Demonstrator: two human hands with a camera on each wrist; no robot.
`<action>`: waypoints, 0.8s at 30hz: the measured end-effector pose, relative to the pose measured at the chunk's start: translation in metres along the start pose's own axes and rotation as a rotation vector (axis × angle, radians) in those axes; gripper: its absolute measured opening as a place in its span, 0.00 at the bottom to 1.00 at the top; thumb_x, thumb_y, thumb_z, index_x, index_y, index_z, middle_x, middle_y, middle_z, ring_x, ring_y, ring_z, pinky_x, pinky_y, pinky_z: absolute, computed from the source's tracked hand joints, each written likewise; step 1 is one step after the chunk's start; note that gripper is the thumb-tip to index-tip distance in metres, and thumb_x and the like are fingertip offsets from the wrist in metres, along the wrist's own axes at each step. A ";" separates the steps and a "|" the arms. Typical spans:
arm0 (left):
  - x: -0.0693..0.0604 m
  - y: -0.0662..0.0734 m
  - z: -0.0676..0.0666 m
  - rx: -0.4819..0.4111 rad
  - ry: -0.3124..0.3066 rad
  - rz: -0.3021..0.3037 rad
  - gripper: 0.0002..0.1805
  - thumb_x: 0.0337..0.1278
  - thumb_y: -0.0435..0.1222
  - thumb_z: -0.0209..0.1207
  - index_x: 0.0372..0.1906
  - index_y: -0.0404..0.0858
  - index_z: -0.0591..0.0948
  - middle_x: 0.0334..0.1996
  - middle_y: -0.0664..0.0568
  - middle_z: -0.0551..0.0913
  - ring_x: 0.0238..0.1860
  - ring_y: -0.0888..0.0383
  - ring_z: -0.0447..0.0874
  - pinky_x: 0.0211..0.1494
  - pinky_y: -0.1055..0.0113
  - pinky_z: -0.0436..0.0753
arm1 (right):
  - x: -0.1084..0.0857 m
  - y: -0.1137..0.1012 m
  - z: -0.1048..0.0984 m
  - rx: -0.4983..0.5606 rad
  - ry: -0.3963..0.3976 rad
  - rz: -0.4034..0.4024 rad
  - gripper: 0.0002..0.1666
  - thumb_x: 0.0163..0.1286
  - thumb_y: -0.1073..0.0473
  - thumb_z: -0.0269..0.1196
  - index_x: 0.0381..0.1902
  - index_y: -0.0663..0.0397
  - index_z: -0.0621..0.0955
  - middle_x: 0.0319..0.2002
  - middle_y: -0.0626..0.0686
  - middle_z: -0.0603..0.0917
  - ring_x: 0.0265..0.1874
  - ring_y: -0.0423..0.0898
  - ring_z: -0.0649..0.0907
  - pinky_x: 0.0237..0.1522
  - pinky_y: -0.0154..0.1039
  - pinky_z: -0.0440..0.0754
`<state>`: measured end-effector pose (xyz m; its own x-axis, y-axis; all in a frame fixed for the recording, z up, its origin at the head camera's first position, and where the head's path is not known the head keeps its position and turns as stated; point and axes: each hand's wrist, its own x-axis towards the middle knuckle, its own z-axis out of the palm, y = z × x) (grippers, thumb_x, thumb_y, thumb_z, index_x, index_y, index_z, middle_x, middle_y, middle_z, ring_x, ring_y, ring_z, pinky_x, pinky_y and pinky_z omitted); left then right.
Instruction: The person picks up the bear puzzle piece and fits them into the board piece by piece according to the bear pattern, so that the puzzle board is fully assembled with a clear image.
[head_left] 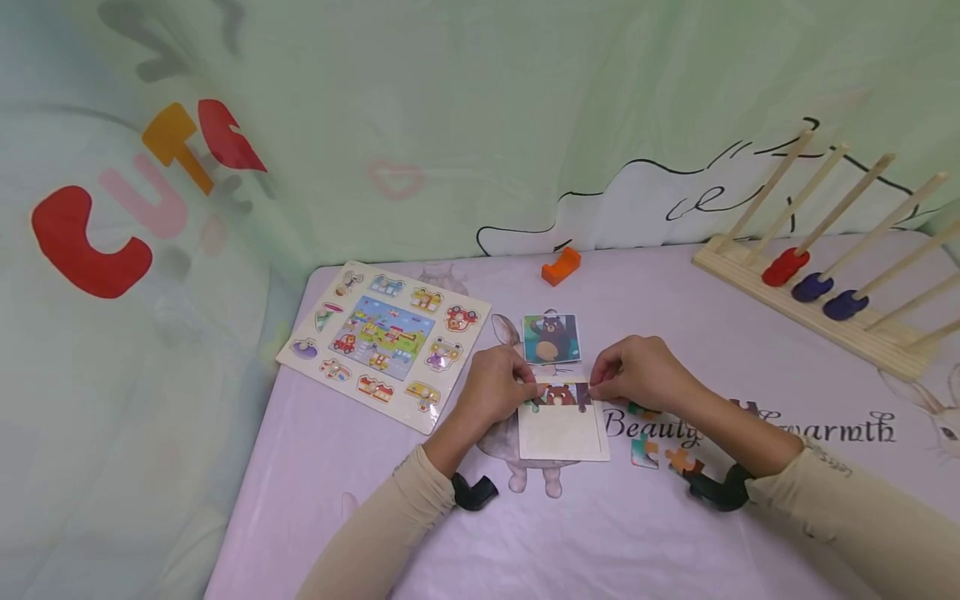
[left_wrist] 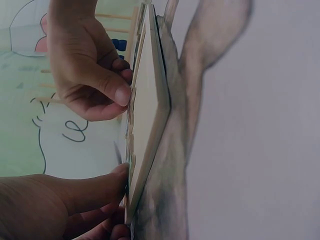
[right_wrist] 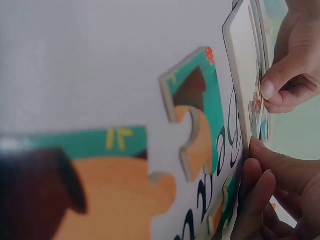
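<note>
A pale wooden puzzle board [head_left: 564, 435] lies on the table, with bear-picture puzzle pieces [head_left: 559, 395] along its far edge. At its far left corner, my left hand [head_left: 497, 385] pinches the edge, the thumb over the pieces. My right hand [head_left: 643, 375] pinches the far right corner, thumb on top and fingers at the side. Just beyond the board is a bear picture card [head_left: 552, 340]. Loose pieces lie right of the board: a green-and-orange piece [right_wrist: 200, 115] and an orange piece with brown [right_wrist: 115, 185]. Another is partly hidden under the right hand.
A vehicle puzzle board [head_left: 442, 398] lies at the left. An orange block [head_left: 561, 267] sits near the back edge. At the back right stands a wooden peg rack [head_left: 810, 315] with red and blue pieces on its rods. Printed cloth covers the table and wall.
</note>
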<state>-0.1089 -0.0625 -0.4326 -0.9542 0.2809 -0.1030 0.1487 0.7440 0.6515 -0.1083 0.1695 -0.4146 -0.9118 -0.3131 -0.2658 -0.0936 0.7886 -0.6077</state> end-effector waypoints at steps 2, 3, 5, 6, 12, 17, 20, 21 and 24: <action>0.000 0.000 0.000 0.001 0.001 0.005 0.12 0.53 0.40 0.75 0.20 0.43 0.86 0.26 0.57 0.79 0.31 0.64 0.73 0.34 0.74 0.69 | 0.000 0.000 0.000 -0.002 -0.001 0.000 0.04 0.60 0.58 0.75 0.29 0.48 0.88 0.19 0.46 0.80 0.24 0.45 0.76 0.25 0.37 0.71; 0.000 0.000 0.000 0.000 0.001 0.006 0.12 0.53 0.40 0.75 0.20 0.43 0.86 0.25 0.57 0.79 0.31 0.64 0.73 0.34 0.74 0.69 | 0.000 0.000 0.000 -0.003 -0.002 0.001 0.04 0.60 0.58 0.75 0.29 0.48 0.88 0.19 0.46 0.80 0.23 0.45 0.76 0.25 0.37 0.72; -0.001 -0.001 0.000 -0.008 -0.002 0.006 0.12 0.53 0.40 0.75 0.20 0.43 0.86 0.25 0.57 0.79 0.30 0.64 0.73 0.33 0.74 0.69 | 0.001 0.000 0.000 -0.007 -0.006 0.007 0.04 0.60 0.58 0.75 0.29 0.48 0.88 0.19 0.46 0.80 0.23 0.44 0.76 0.25 0.36 0.72; -0.001 0.000 0.000 -0.012 -0.005 0.004 0.13 0.53 0.40 0.75 0.20 0.43 0.85 0.25 0.57 0.79 0.30 0.64 0.73 0.32 0.74 0.69 | 0.001 0.000 0.000 -0.007 -0.009 0.010 0.04 0.60 0.58 0.75 0.29 0.48 0.88 0.19 0.46 0.80 0.23 0.44 0.76 0.25 0.36 0.72; 0.000 0.004 0.001 -0.019 -0.029 -0.007 0.13 0.55 0.38 0.74 0.19 0.43 0.84 0.20 0.57 0.80 0.28 0.63 0.74 0.28 0.74 0.69 | 0.001 -0.001 -0.001 -0.007 -0.022 0.016 0.04 0.60 0.59 0.75 0.29 0.48 0.88 0.19 0.46 0.80 0.22 0.44 0.76 0.26 0.36 0.73; 0.002 0.011 0.005 0.069 -0.007 0.004 0.17 0.55 0.44 0.74 0.16 0.44 0.83 0.15 0.58 0.77 0.25 0.63 0.74 0.24 0.73 0.68 | 0.001 -0.001 -0.002 -0.005 -0.026 0.023 0.03 0.60 0.59 0.75 0.29 0.49 0.88 0.19 0.46 0.80 0.21 0.44 0.76 0.25 0.36 0.73; 0.003 0.016 0.009 0.145 0.023 -0.016 0.22 0.53 0.51 0.74 0.13 0.46 0.80 0.12 0.58 0.75 0.22 0.63 0.73 0.20 0.71 0.67 | 0.001 -0.002 -0.002 0.004 -0.029 0.034 0.04 0.60 0.58 0.75 0.29 0.49 0.89 0.19 0.46 0.81 0.22 0.44 0.77 0.25 0.36 0.73; 0.004 0.018 0.010 0.164 0.028 -0.031 0.24 0.53 0.52 0.74 0.12 0.46 0.80 0.11 0.58 0.75 0.21 0.62 0.73 0.18 0.70 0.67 | 0.001 -0.002 -0.001 0.007 -0.029 0.037 0.04 0.60 0.58 0.75 0.29 0.49 0.89 0.19 0.46 0.81 0.23 0.44 0.77 0.25 0.36 0.73; 0.004 0.023 0.014 0.227 0.041 -0.065 0.27 0.53 0.56 0.72 0.10 0.47 0.77 0.11 0.57 0.74 0.20 0.62 0.73 0.16 0.69 0.67 | 0.000 -0.002 0.000 0.014 -0.026 0.049 0.05 0.60 0.56 0.75 0.28 0.49 0.89 0.19 0.47 0.81 0.24 0.45 0.76 0.25 0.36 0.73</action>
<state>-0.1060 -0.0358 -0.4281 -0.9728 0.2065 -0.1052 0.1368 0.8782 0.4584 -0.1084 0.1680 -0.4130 -0.9043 -0.2885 -0.3146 -0.0436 0.7956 -0.6043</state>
